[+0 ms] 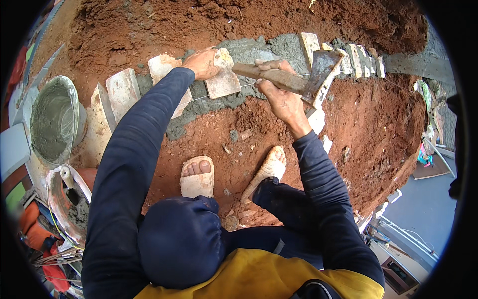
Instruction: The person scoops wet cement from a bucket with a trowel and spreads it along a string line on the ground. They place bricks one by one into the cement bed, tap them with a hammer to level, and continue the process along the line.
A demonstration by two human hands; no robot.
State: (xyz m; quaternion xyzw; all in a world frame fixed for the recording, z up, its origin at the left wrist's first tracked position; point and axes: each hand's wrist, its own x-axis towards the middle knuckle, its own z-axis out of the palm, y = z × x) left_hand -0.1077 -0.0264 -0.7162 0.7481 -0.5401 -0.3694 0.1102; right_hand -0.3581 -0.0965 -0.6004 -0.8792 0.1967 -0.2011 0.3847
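My left hand (201, 64) grips the far left end of a pale, rough-faced brick (222, 79), which lies across a bed of grey mortar (249, 51). Closed round the wooden handle of a hatchet (323, 74) is my right hand (284, 97). The hatchet is held level above the mortar, its worn, flared metal head to the right and its handle end close to the brick. A thin white string (203, 97) runs along the near side of the row. Another pale brick (123, 92) sits farther left, beyond my left forearm.
More bricks (354, 60) stand along the mortar at the right. A bucket of wet mortar (55, 119) is at the left, with a second container (55, 199) holding mortar and a handled tool nearer me. Red soil (239, 20) banks up behind. My sandalled feet stand on soil.
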